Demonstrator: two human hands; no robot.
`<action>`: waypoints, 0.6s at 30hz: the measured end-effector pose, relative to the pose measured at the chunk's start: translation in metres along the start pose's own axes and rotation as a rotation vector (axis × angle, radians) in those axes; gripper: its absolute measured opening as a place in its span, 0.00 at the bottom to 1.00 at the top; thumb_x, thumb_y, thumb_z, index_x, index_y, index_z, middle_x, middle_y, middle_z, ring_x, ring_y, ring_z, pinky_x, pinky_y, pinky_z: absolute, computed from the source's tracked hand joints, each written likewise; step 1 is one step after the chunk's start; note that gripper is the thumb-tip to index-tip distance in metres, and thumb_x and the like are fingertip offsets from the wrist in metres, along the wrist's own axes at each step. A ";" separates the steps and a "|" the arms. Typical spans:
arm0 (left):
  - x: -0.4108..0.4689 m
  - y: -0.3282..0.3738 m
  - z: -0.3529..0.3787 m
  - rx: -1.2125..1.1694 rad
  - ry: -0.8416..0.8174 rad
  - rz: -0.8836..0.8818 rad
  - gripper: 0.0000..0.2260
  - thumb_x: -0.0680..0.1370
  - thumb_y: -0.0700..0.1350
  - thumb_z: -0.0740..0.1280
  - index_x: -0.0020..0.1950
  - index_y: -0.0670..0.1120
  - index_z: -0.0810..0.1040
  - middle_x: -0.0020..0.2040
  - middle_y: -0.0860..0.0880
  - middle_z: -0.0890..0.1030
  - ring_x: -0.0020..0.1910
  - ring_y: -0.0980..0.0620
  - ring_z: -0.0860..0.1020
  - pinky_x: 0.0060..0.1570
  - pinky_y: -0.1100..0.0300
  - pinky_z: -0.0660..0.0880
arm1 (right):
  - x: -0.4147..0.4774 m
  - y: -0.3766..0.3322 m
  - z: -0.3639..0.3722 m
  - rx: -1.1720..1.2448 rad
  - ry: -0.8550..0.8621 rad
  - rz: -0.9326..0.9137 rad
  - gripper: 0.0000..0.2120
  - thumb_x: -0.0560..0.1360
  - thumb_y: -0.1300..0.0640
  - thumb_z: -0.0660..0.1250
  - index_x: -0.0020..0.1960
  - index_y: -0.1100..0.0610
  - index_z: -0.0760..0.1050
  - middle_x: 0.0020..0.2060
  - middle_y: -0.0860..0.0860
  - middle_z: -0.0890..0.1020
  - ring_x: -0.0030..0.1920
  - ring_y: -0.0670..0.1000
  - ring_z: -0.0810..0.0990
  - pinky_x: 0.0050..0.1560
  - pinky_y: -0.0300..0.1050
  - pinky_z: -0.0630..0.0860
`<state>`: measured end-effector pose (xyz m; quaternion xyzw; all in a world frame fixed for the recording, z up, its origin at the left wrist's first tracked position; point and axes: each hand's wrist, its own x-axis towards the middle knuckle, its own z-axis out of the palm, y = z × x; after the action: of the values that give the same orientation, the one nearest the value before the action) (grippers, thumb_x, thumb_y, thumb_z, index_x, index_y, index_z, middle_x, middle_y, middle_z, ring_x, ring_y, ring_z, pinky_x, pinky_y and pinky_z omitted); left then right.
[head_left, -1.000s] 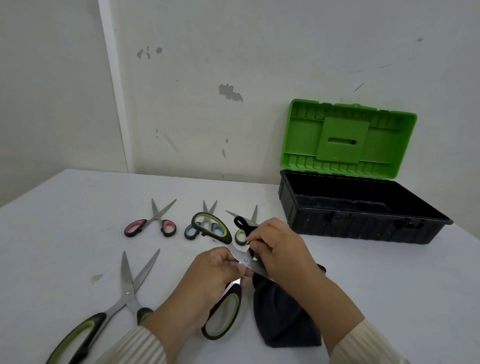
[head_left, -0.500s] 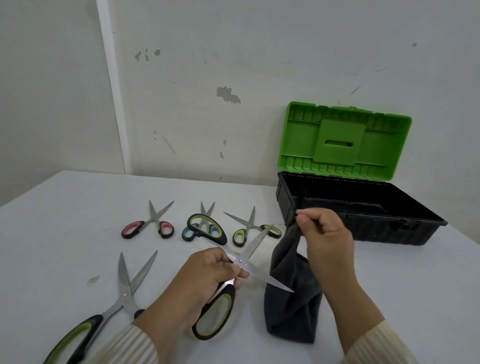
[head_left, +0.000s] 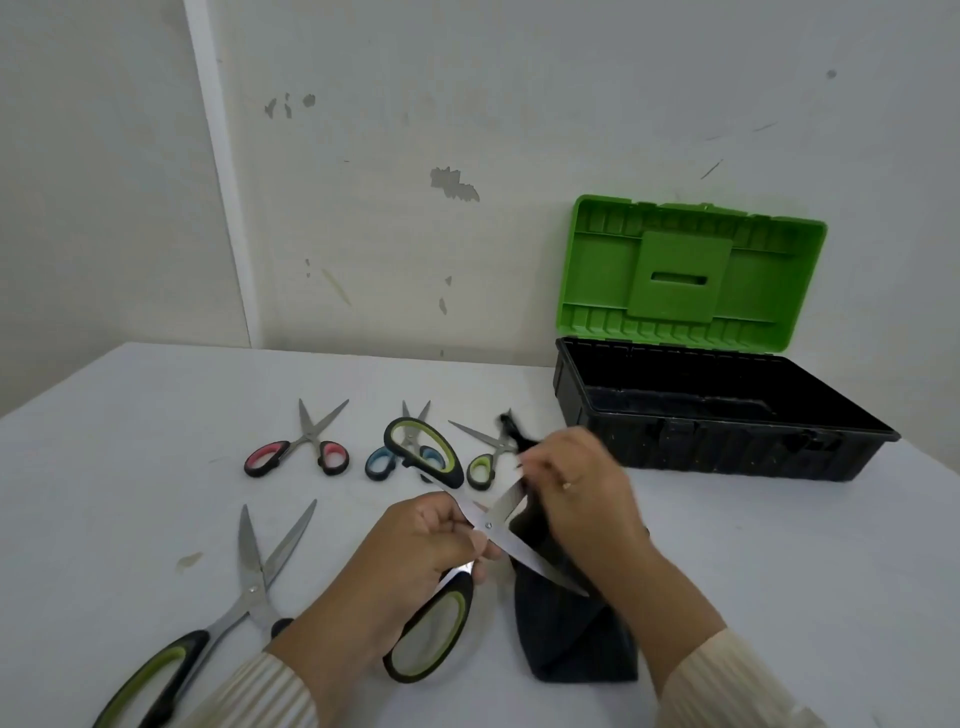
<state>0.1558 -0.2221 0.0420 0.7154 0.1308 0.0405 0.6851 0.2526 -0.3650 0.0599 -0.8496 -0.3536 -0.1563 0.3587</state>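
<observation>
A white counter (head_left: 130, 467) set against a wall carries a black toolbox (head_left: 727, 447) at its right rear, its green lid (head_left: 691, 270) standing open. Pink-handled scissors (head_left: 301, 447), blue-handled scissors (head_left: 379, 464) and green-handled scissors (head_left: 480, 462) lie in a row mid-counter. Large scissors (head_left: 249, 587), blades parted, lie near left beside a small stain (head_left: 188, 560), and the lower end of a dark cloth (head_left: 571, 639) rests at the front.

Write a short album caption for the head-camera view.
Left hand holds opened scissors while right hand holds a dark cloth at one blade.
</observation>
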 end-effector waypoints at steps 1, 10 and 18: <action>-0.001 0.001 0.000 -0.003 -0.015 0.004 0.05 0.76 0.34 0.65 0.48 0.36 0.80 0.39 0.43 0.86 0.33 0.52 0.79 0.48 0.54 0.76 | 0.004 0.011 -0.005 0.017 0.108 0.099 0.06 0.73 0.65 0.65 0.42 0.58 0.80 0.43 0.52 0.79 0.43 0.43 0.75 0.46 0.29 0.69; 0.006 0.017 -0.020 -0.597 0.412 0.070 0.07 0.75 0.35 0.65 0.39 0.39 0.81 0.34 0.42 0.81 0.29 0.50 0.76 0.36 0.56 0.73 | -0.005 0.003 -0.016 0.559 -0.238 0.564 0.07 0.72 0.62 0.67 0.45 0.53 0.81 0.32 0.50 0.81 0.26 0.44 0.72 0.29 0.39 0.71; 0.009 0.012 -0.002 -0.694 0.338 0.057 0.05 0.76 0.38 0.65 0.41 0.40 0.79 0.37 0.45 0.81 0.33 0.53 0.76 0.36 0.58 0.72 | -0.021 -0.048 0.017 0.605 -0.442 0.461 0.04 0.75 0.58 0.65 0.44 0.55 0.79 0.31 0.47 0.79 0.22 0.38 0.71 0.24 0.30 0.66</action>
<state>0.1661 -0.2181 0.0531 0.4278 0.2003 0.2187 0.8538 0.2039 -0.3390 0.0615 -0.7761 -0.2527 0.2239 0.5327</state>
